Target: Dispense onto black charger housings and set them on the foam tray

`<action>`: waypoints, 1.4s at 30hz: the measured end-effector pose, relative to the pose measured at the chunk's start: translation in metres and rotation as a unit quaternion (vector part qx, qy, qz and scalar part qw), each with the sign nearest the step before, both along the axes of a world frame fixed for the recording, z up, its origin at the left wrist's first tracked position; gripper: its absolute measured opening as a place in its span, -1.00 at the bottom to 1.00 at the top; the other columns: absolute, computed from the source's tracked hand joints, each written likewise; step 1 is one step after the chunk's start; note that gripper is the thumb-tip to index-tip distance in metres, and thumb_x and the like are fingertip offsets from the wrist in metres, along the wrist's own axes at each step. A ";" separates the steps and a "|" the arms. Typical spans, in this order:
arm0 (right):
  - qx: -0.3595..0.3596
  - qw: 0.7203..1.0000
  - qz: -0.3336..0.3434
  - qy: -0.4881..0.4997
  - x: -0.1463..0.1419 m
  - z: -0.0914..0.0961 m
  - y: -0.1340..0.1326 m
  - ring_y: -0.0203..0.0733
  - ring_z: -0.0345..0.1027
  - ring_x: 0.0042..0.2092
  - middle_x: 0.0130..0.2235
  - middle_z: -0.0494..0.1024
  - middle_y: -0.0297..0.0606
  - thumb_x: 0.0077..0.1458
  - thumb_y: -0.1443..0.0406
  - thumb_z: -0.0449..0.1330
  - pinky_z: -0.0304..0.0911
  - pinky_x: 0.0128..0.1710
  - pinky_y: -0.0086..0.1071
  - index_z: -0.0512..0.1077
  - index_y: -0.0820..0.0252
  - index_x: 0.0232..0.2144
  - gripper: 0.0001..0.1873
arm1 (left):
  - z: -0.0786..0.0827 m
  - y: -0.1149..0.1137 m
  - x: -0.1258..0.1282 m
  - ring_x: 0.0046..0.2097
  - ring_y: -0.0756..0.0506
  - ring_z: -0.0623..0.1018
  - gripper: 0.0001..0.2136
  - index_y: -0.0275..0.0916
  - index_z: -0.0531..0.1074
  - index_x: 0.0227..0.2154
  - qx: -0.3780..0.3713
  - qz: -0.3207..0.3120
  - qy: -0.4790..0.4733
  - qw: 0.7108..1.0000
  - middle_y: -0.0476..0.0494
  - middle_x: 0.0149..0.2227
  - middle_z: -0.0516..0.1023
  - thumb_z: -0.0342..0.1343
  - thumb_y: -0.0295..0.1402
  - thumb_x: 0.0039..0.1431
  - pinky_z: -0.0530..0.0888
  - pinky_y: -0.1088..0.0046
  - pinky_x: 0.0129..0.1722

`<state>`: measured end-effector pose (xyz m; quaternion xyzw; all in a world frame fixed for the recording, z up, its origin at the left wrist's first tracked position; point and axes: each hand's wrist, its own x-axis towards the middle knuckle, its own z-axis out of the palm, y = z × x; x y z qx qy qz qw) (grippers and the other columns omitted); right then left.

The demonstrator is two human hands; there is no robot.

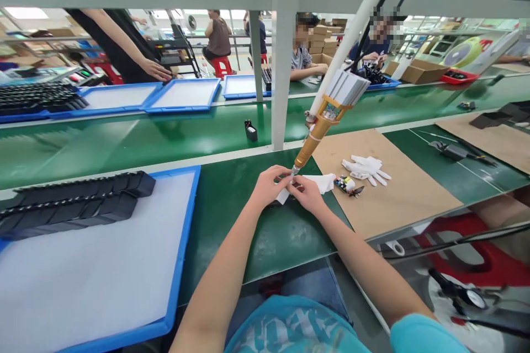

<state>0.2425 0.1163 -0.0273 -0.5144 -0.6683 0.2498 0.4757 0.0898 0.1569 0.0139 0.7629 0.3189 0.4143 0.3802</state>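
Note:
Fingertips of my left hand (270,186) and my right hand (308,193) meet just under the tip of a slanting gold-coloured tool (312,140) on a white arm. Both hands are closed in a pinch, but what lies between the fingers is mostly hidden. A white paper or cloth piece (325,182) shows behind my right hand, and a white corner pokes out below my fingers. To the right of that hand sits a small circuit board (344,183) with coloured parts. A white glove (365,169) lies farther right.
At left, a blue-rimmed tray (182,253) holds rows of black cases (91,204). Brown cardboard (397,198) covers the bench at right. Past a white post (284,66), a single black case (250,130) rests on the green belt (186,135). Several people work beyond.

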 end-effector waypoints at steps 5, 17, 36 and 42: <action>0.019 1.000 -0.005 0.020 0.002 0.000 0.000 -0.23 0.27 -0.42 -0.49 0.40 -0.29 0.13 0.12 0.15 0.22 -0.43 -0.36 0.43 0.18 -0.52 -0.70 | -0.002 0.001 -0.004 -0.17 -0.08 0.54 -0.75 -0.20 0.51 -0.15 -0.064 -0.029 0.030 0.997 -0.14 -0.13 0.55 0.13 -0.25 0.14 0.50 0.42 -0.22; -0.005 0.995 0.046 0.092 0.015 0.011 0.000 -0.07 0.27 0.06 0.02 0.38 -0.17 0.07 0.15 0.21 0.30 0.00 -0.19 0.43 -0.01 0.05 -0.54 | -0.026 0.026 -0.024 -0.21 -0.12 0.58 -0.67 -0.28 0.50 -0.14 -0.203 -0.078 0.067 0.974 -0.18 -0.21 0.61 0.19 -0.23 0.04 0.47 0.39 -0.21; -0.040 0.950 0.085 0.298 0.001 0.086 0.026 -0.18 0.47 -0.23 -0.28 0.55 -0.29 0.07 0.08 0.22 0.39 -0.13 -0.21 0.33 0.05 -0.02 -0.57 | -0.020 0.011 -0.013 -0.39 -0.06 0.45 -0.79 -0.19 0.55 -0.44 0.010 0.011 0.174 0.985 -0.08 -0.44 0.52 0.07 -0.25 0.18 0.32 0.45 -0.30; -0.015 0.953 0.055 0.297 -0.008 0.081 0.031 -0.20 0.47 -0.29 -0.31 0.53 -0.30 0.10 0.05 0.14 0.38 -0.15 -0.22 0.31 0.07 -0.02 -0.57 | -0.035 0.028 -0.019 -0.29 -0.12 0.51 -0.84 -0.22 0.55 -0.34 0.001 0.062 0.189 0.980 -0.15 -0.34 0.56 0.06 -0.34 0.16 0.41 0.38 -0.22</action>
